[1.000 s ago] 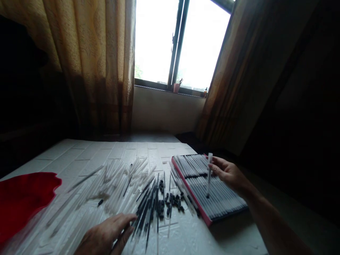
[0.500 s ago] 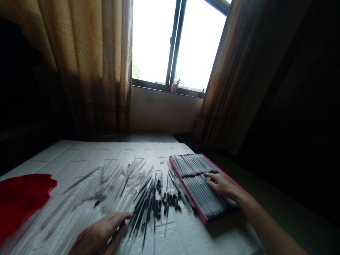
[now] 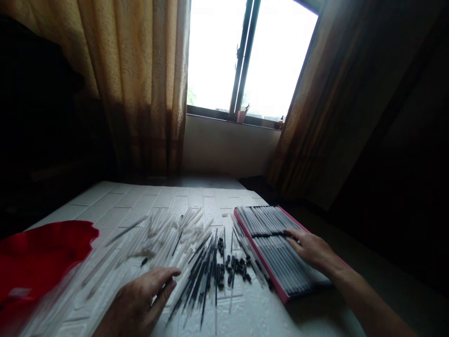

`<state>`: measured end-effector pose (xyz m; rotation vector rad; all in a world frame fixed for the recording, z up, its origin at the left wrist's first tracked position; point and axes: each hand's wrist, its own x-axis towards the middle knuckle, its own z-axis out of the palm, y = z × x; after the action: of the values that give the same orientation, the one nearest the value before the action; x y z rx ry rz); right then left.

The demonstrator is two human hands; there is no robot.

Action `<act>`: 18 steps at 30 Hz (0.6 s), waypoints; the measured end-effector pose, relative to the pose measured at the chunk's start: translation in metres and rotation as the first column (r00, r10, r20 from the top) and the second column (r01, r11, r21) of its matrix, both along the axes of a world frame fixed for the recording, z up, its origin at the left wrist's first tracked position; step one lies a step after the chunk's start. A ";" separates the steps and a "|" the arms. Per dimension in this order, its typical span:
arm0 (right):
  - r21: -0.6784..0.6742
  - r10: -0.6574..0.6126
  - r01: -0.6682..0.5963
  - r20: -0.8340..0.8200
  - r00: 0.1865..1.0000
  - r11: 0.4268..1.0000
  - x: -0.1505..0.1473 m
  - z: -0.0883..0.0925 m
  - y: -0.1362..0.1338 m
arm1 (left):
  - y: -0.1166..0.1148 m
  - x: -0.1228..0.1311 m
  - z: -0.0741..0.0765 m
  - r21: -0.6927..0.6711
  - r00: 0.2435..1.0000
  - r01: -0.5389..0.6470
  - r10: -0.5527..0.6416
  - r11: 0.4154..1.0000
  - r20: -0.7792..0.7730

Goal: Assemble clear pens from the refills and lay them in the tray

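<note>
My right hand reaches over a red-edged box, its fingertips on the capped clear pens lying there in two rows. Its thumb and forefinger look apart, and I see no separate pen between them. On the near side, my left hand hovers by a fanned pile of dark pen refills, thumb and fingers apart with nothing between them. Loose black pen caps lie between the refills and the box. Behind the left hand are heaped clear pen barrels.
A red bowl-like container stands at the left on the white brick-patterned tabletop. Several pens lie along the box's left side. Behind the table are curtains and a window with a pink cup on its sill.
The view has swung slightly left, so everything sits further right. My left hand has drawn away from the refills, its thumb and fingers wider apart. My right hand stays over the box.
</note>
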<state>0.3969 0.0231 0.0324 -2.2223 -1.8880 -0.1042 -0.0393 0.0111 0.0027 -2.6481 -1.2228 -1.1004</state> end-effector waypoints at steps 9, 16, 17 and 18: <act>0.117 0.417 -0.408 -0.067 0.906 0.905 -0.119 0.025 0.015 | 0.008 -0.009 -0.010 -0.097 0.994 -0.103 0.101 0.990 -0.035; 0.000 0.583 -0.583 0.000 0.813 0.813 -0.191 0.012 0.046 | 0.010 -0.013 -0.003 -0.142 0.983 -0.167 0.154 0.976 -0.101; -0.019 0.594 -0.594 0.014 0.804 0.804 -0.196 0.010 0.051 | 0.010 -0.013 -0.003 -0.140 0.982 -0.171 0.158 0.975 -0.104; -0.038 0.602 -0.601 0.029 0.798 0.798 -0.199 0.007 0.057 | 0.010 -0.013 -0.003 -0.136 0.981 -0.174 0.160 0.975 -0.106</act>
<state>0.1980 0.0801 0.0395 -1.5249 -2.5284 -0.0130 -0.0526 0.0213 -0.0002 -2.6030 -1.5280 -0.8828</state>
